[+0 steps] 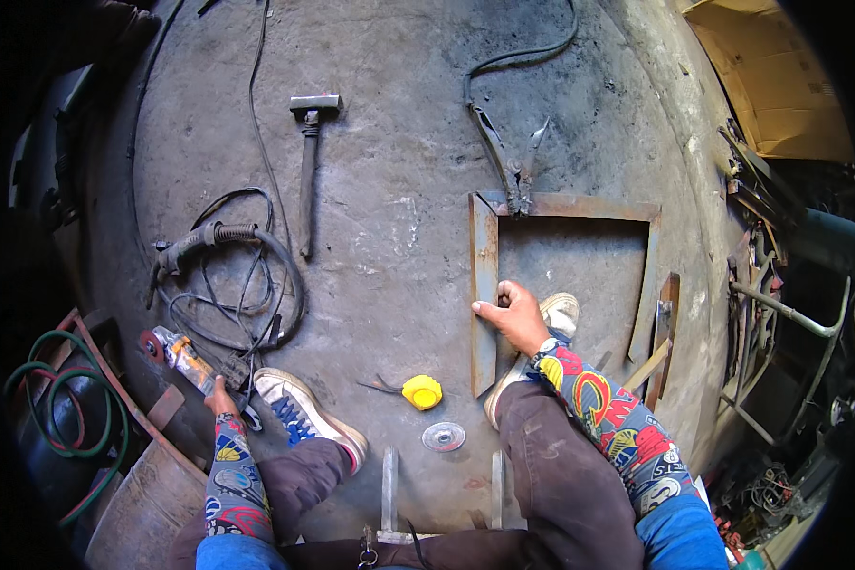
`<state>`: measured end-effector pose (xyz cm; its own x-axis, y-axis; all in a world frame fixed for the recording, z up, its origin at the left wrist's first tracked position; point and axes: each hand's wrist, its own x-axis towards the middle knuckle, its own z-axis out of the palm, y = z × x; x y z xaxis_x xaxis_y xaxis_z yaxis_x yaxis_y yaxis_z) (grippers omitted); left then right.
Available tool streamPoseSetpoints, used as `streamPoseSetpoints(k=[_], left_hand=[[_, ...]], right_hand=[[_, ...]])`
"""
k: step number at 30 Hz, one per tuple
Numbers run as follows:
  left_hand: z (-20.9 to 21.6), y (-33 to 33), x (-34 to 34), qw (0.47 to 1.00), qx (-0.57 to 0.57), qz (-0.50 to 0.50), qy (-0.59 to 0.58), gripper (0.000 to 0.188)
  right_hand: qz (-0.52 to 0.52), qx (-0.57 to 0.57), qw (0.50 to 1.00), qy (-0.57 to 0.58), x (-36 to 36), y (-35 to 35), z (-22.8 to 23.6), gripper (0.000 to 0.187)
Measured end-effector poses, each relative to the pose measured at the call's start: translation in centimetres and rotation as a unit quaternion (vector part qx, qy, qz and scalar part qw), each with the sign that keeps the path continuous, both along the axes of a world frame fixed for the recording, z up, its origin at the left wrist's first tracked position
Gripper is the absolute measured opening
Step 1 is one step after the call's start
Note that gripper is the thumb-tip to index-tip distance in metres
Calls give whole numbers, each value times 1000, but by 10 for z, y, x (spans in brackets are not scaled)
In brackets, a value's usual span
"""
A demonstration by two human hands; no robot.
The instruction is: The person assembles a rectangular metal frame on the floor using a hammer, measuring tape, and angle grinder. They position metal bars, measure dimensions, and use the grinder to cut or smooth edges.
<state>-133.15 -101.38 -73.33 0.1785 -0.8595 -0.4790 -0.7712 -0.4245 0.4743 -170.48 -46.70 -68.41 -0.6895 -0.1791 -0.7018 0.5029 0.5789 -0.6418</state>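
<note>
My left hand is closed on the rear end of an angle grinder, yellow and grey, held low at the left. Its reddish disc points away from me. My right hand pinches the left bar of a rusty angle-iron frame between thumb and fingers. The frame lies on the floor, with its near side open. A clamp on a cable grips the far bar near the left corner.
A hammer and a coiled cable with a welding torch lie at the far left. Between my feet sit a yellow tape measure and a grinding disc. Scrap metal and a tubular frame line the right; green hoses hang left.
</note>
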Motion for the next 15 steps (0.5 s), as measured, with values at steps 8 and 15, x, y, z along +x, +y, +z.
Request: streamPoseSetpoints(k=[8, 15], left_hand=[[3, -2, -8, 1000, -16, -4, -23, 115], [12, 5, -17, 999, -1, -15, -40, 116]], right_hand=[[-8, 29, 999, 18, -2, -12, 0, 36], [-30, 24, 999, 30, 5, -13, 3, 34]])
